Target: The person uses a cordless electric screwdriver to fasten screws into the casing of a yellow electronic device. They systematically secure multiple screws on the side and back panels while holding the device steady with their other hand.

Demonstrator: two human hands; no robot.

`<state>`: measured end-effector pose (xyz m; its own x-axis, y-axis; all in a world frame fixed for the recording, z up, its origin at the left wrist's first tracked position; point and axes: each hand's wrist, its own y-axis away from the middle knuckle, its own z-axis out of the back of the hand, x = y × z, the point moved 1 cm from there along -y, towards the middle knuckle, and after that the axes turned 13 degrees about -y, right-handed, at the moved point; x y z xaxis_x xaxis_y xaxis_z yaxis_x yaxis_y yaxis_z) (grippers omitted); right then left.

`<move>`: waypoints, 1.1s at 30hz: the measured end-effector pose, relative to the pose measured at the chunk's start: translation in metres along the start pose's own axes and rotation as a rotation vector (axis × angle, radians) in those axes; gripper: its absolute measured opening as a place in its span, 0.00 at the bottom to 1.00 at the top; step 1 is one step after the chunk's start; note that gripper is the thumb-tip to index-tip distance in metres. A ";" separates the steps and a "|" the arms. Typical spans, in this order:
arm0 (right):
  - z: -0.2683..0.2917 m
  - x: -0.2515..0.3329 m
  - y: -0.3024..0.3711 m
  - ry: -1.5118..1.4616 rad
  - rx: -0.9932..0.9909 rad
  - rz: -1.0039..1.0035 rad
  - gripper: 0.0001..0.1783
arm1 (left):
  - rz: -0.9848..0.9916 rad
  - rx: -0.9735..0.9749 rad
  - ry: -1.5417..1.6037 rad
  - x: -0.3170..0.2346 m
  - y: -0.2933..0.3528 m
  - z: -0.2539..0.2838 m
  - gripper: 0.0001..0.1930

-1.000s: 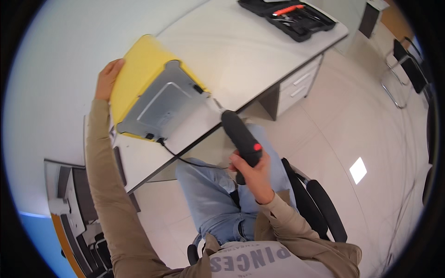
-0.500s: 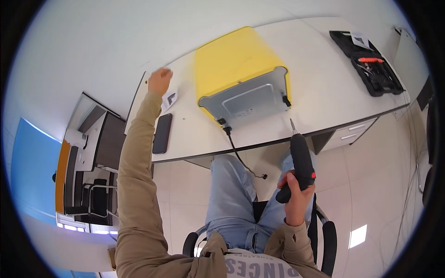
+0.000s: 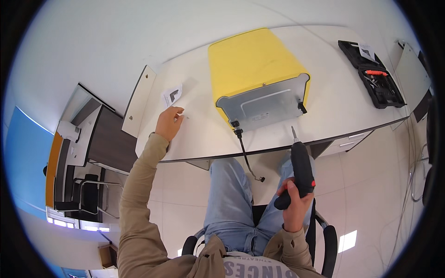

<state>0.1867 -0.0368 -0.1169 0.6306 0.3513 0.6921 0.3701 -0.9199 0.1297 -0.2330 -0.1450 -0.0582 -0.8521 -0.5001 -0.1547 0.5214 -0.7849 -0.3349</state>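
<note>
A yellow appliance (image 3: 252, 69) with a grey metal back panel (image 3: 263, 107) lies on the white desk (image 3: 333, 102), its black cord (image 3: 245, 157) hanging over the front edge. My right hand (image 3: 293, 206) grips a black electric screwdriver (image 3: 300, 169) above my lap, bit pointing up toward the desk edge. My left hand (image 3: 169, 123) rests on the desk to the left of the appliance, fingertips pinched together at a tiny item I cannot make out. A small paper label (image 3: 172, 96) lies just beyond that hand.
An open black tool case (image 3: 373, 76) with a red-handled tool sits at the desk's far right. A white board (image 3: 138, 102) leans at the desk's left end. A dark cabinet (image 3: 109, 139) and a chair (image 3: 85, 194) stand to the left. I sit on a black office chair (image 3: 324, 236).
My left hand has left the appliance and come down onto the desk near the paper label. My right hand has drawn the screwdriver back and lower, toward my lap.
</note>
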 end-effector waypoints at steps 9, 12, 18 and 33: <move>-0.016 -0.012 0.013 0.047 0.052 -0.064 0.06 | 0.189 -0.187 -0.111 0.077 -0.060 -0.014 0.08; -0.023 -0.013 0.020 0.060 0.049 -0.087 0.06 | 0.298 -0.080 -0.055 0.074 -0.089 -0.022 0.08; -0.024 -0.009 0.024 0.073 0.086 -0.092 0.05 | 0.261 -0.109 -0.471 0.084 -0.105 -0.060 0.07; -0.012 0.006 0.021 0.067 0.095 -0.056 0.16 | 0.304 -0.360 -0.475 0.102 -0.099 -0.056 0.12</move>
<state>0.1896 -0.0561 -0.1016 0.5615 0.3861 0.7319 0.4682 -0.8775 0.1038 -0.3743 -0.0980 -0.0933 -0.5138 -0.8511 0.1077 0.6168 -0.4537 -0.6432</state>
